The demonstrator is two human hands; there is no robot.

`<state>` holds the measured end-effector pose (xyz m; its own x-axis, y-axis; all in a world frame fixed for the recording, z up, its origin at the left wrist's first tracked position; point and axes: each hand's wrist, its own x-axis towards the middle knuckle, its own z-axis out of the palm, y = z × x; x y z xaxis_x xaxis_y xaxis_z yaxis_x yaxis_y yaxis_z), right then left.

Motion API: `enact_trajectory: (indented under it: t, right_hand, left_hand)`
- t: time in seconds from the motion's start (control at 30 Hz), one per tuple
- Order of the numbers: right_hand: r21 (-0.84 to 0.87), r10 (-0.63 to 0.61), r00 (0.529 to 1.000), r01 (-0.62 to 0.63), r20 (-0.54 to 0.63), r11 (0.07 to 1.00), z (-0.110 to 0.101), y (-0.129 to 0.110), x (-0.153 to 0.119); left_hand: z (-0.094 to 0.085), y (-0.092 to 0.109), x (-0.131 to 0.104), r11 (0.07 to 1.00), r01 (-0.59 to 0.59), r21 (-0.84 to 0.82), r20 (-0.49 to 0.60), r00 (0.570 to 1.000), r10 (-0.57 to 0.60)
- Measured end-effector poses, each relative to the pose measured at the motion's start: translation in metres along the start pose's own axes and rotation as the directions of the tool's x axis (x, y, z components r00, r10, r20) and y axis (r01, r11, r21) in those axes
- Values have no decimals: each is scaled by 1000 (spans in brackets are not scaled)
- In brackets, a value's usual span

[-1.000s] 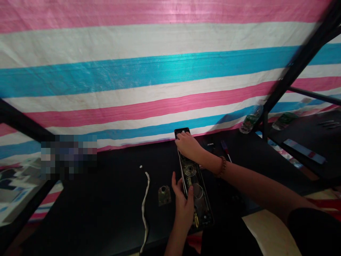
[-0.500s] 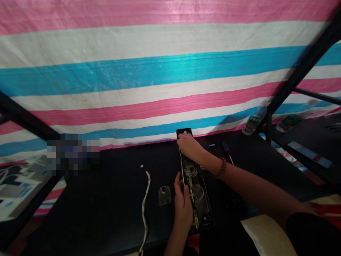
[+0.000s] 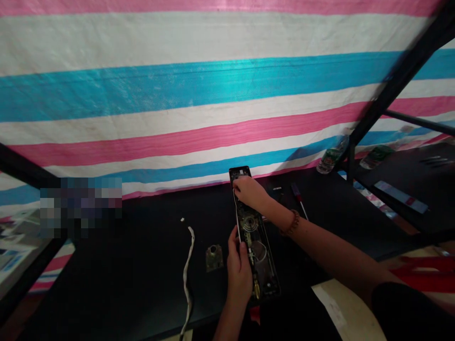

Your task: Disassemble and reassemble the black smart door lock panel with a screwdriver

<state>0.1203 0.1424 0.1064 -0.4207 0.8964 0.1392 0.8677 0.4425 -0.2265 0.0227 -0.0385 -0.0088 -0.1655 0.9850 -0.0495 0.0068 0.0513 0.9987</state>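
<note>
- Across a black tabletop (image 3: 142, 265), past a white cable (image 3: 186, 279) and a small plate-like part (image 3: 214, 260)
- Grasping the long open casing (image 3: 266, 274) by its near left side with the left hand (image 3: 240, 272)
- Apparently handling a thin white wire (image 3: 237, 215) at the far end with bunched fingers of the right hand (image 3: 250, 192), actual pinch impossible to confirm
- Probably calling next for fine fingertip control, without tugging
- Clear of a screwdriver (image 3: 296, 191) at right

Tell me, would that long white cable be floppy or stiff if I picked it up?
Probably floppy: the white cable lies in gentle bends on the black table. It looks thin, so likely light. Those bends might keep it from rolling far.
</note>
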Motion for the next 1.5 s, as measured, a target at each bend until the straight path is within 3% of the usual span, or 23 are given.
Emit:
enact_trajectory:
  t: [0.4, 0.6, 0.83, 1.27, 1.5]
  right_hand:
    - [22, -8, 999, 9, -34, 1000, 3, -6, -4]
    - [239, 78, 942, 3, -326, 971, 15, -2, -40]
    - [174, 87, 977, -53, -194, 983, 36, -13, -60]
    - [199, 149, 983, -126, -106, 972, 33, -18, -53]
    - [296, 177, 977, -137, -115, 945, 26, -6, -55]
  left_hand:
    - [2, 3, 0, 999, -29, 16, -10, 1000, 29]
    - [1, 6, -1, 1000, -1, -14, -8, 1000, 1]
    - [1, 6, 1, 999, -27, 23, -10, 1000, 27]
    - [0, 4, 2, 1000, -17, 5, -7, 1000, 17]
    - [0, 3, 2, 1000, -9, -5, -13, 1000, 9]
